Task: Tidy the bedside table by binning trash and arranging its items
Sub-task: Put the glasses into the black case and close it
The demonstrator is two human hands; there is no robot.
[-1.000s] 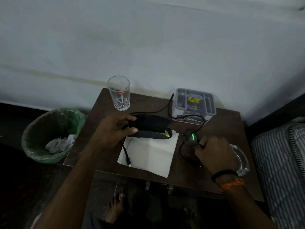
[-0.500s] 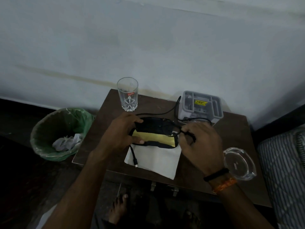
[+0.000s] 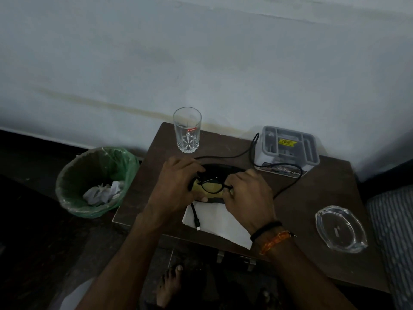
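Here both grips closed: left hand (image 3: 176, 186) on case (image 3: 220, 170), right hand (image 3: 248, 198) pinching glasses (image 3: 211, 185); cable (image 3: 225, 156) alongside.

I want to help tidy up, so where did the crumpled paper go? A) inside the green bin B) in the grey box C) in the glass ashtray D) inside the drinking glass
A: the crumpled white paper lies inside the green-lined bin on the floor, left of the table.

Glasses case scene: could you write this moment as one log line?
left hand: holds open black glasses case | right hand: places black-framed glasses inside | brown wooden table
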